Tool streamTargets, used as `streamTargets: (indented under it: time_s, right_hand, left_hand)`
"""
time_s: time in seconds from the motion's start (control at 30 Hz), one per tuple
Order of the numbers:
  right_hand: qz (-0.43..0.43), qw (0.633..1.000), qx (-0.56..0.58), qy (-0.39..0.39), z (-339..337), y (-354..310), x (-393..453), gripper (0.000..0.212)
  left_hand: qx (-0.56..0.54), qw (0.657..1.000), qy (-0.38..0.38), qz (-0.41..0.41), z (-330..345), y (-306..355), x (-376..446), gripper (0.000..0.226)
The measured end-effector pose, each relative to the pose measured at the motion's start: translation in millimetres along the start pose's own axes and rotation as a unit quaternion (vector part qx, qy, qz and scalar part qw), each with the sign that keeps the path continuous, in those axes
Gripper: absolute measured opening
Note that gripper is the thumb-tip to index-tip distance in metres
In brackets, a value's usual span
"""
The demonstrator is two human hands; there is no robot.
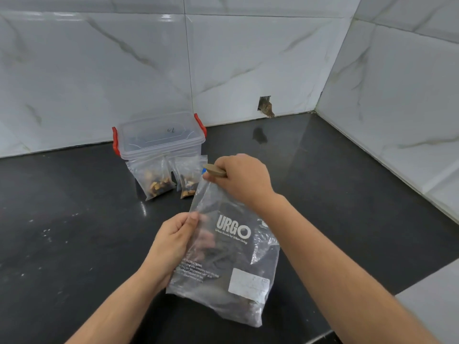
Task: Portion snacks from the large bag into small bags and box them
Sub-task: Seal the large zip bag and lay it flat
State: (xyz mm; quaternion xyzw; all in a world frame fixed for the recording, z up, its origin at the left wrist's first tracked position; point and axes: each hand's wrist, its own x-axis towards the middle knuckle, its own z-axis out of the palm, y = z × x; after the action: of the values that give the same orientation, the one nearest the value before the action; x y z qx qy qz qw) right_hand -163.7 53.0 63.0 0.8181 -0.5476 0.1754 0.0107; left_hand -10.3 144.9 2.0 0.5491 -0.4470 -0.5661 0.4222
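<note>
Large URGO bag (231, 247) pinched at left edge by left hand (171, 242) fingers (192, 219), top corner and tan clip (214, 170) grasped by right hand (244, 180), above the desk (74, 219).

A home kitchen corner — glossy black stone counter (323, 170) meeting white marble-look wall tiles (99, 70) on two sides.

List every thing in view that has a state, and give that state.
Box: lid on, red latches at its sides.
Two small bags: filled with snacks, leaning against the box.
Large bag: held up over the counter.
Left hand: pinches the bag's side.
Right hand: grips the bag's top and a brown disc.
</note>
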Motion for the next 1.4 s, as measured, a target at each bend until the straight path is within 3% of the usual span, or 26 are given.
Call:
streamTargets:
  time_s: [0.07,0.1,0.2,0.3,0.43,0.6,0.73,0.8,0.93,1.0,1.1,1.13,1.2,1.27,1.33,1.4]
  right_hand:
    - [-0.039,0.984,-0.102,0.138,7,-3,-8,0.023]
    - [-0.031,0.976,-0.111,0.186,7,-8,-15,0.024]
    - [-0.004,0.975,-0.082,0.206,18,-25,-55,0.043]
    - [0.075,0.984,-0.117,0.115,42,-29,-97,0.055]
    - [0.146,0.982,-0.119,-0.016,71,-12,-118,0.058]
    - [0.184,0.976,-0.108,-0.044,78,-8,-120,0.064]
    - [0.208,0.972,-0.095,-0.049,83,-7,-118,0.067]
    - [0.213,0.972,-0.073,-0.071,83,-7,-118,0.073]
    - [0.181,0.975,-0.042,-0.121,75,9,-122,0.089]
    - [0.141,0.985,-0.048,-0.09,71,26,-124,0.079]
    - [0.077,0.995,-0.049,0.028,63,49,-130,0.046]
    - [0.058,0.996,-0.044,0.045,60,54,-130,0.039]
    - [0.065,0.996,-0.009,0.06,44,51,-120,0.025]
    - [0.112,0.991,0.04,0.065,33,42,-99,0.015]
    - [0.17,0.983,0.067,0.02,32,38,-72,0.017]
    - [0.193,0.977,0.069,-0.058,38,35,-46,0.02]
  left_hand:
    - [0.168,0.979,0.096,0.07,-4,-9,2,0.038]
    - [0.267,0.946,0.133,0.124,-6,-9,0,0.044]
    - [0.393,0.866,0.108,0.288,-2,-8,-7,0.058]
    - [0.492,0.829,-0.002,0.265,10,-23,-7,0.074]
    - [0.641,0.741,-0.043,0.196,6,-58,-7,0.081]
    - [0.675,0.709,-0.046,0.2,7,-57,-7,0.088]
    - [0.665,0.72,-0.068,0.185,7,-49,-9,0.104]
    - [0.643,0.742,-0.082,0.17,5,-49,-8,0.113]
    - [0.65,0.733,-0.094,0.175,1,-48,-9,0.111]
    - [0.658,0.728,-0.117,0.153,-1,-42,-9,0.107]
    - [0.675,0.707,-0.17,0.123,-2,-33,-8,0.106]
    - [0.655,0.722,-0.182,0.128,-2,-30,-7,0.102]
    - [0.567,0.789,-0.185,0.152,0,-18,-3,0.09]
    - [0.471,0.852,-0.11,0.198,5,-7,13,0.075]
    - [0.438,0.876,-0.017,0.201,11,4,41,0.045]
    - [0.438,0.885,0.024,0.153,16,13,67,0.031]
